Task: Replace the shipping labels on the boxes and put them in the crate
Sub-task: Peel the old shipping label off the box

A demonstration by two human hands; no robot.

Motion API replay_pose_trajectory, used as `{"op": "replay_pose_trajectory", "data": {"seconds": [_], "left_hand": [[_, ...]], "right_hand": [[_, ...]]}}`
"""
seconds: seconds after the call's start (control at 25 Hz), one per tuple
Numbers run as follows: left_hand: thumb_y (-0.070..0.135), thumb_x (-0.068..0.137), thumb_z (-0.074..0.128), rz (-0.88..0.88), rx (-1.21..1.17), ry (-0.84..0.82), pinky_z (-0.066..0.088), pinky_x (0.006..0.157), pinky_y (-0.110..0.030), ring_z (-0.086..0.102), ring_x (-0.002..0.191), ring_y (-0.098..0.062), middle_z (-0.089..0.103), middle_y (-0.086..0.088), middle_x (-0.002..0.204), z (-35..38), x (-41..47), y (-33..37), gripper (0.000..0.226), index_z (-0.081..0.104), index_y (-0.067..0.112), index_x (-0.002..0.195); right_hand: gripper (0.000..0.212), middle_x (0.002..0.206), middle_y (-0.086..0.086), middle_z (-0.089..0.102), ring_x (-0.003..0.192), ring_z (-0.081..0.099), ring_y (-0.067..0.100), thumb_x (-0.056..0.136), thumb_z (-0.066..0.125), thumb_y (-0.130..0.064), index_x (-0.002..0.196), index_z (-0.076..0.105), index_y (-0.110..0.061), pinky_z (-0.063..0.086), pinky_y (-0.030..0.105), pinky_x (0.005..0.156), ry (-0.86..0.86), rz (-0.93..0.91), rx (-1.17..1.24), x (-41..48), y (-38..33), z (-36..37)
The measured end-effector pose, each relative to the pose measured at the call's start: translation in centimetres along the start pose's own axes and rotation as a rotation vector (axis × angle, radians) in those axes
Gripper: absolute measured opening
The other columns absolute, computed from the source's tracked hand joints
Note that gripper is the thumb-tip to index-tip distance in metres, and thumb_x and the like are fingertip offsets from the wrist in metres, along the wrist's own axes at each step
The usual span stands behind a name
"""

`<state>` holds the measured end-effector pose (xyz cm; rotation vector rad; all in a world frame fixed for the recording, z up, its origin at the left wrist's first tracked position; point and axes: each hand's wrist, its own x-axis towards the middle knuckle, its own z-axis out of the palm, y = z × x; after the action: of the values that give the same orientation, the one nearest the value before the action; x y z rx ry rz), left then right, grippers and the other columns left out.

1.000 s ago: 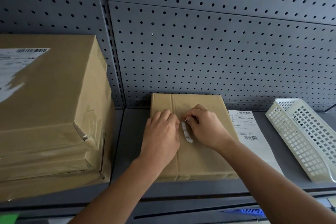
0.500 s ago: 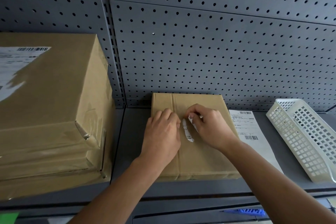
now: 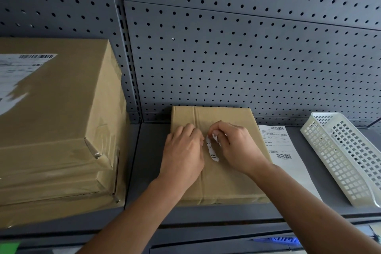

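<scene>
- At far left, the large box (image 3: 57, 130) wore a half-torn label (image 3: 20, 72); we judged it unfinished.
- Our left hand (image 3: 183, 150) lay curled on the small box (image 3: 216, 181) mid-shelf; we could not tell whether it pinched anything.
- Our right hand (image 3: 237, 146) pinched the old label scrap (image 3: 211, 150), nearly peeled off.
- The fresh label (image 3: 282, 150) lay unused beside that box; we saw no box in the white crate (image 3: 346, 161).

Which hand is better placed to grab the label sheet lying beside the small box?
Right, probably: the label sheet lies just right of the small box, next to the right hand. The left hand would have to cross over. First drop the pinched scrap.
</scene>
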<state>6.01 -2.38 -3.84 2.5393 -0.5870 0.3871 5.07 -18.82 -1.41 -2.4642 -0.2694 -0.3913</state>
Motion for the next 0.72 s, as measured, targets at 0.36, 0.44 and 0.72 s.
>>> {"op": "replay_pose_trajectory", "data": {"seconds": [0.36, 0.44, 0.72], "left_hand": [[0.012, 0.089, 0.065, -0.007, 0.007, -0.003, 0.047, 0.08, -0.035, 0.05, 0.09, -0.014, 0.053, 0.01, 0.094, 0.1, -0.1, -0.1, 0.012, 0.06, 0.024, 0.089], [0.012, 0.089, 0.065, -0.005, 0.007, -0.004, 0.047, 0.08, -0.036, 0.05, 0.091, -0.014, 0.053, 0.01, 0.094, 0.1, 0.0, 0.0, 0.012, 0.061, 0.024, 0.09], [0.012, 0.09, 0.065, -0.003, 0.004, -0.003, 0.047, 0.081, -0.034, 0.051, 0.093, -0.013, 0.055, 0.01, 0.096, 0.0, 0.0, 0.0, 0.012, 0.062, 0.024, 0.092]], "right_hand": [[0.022, 0.08, -0.001, 0.066, 0.071, 0.055, 0.008, 0.094, 0.048, 0.004, 0.091, 0.065, -0.009, 0.044, 0.019, 0.067, -0.014, -0.012, -0.012, 0.5, -0.2, 0.3], [0.023, 0.078, -0.002, 0.068, 0.068, 0.055, 0.004, 0.095, 0.047, 0.003, 0.09, 0.064, -0.011, 0.041, 0.013, 0.064, -0.036, 0.036, 0.036, 0.5, -0.3, -0.2], [0.02, 0.078, 0.002, 0.066, 0.069, 0.056, 0.013, 0.098, 0.045, -0.001, 0.092, 0.062, -0.011, 0.045, 0.026, 0.063, -0.02, 0.104, 0.042, 0.6, -0.4, 0.2]]}}
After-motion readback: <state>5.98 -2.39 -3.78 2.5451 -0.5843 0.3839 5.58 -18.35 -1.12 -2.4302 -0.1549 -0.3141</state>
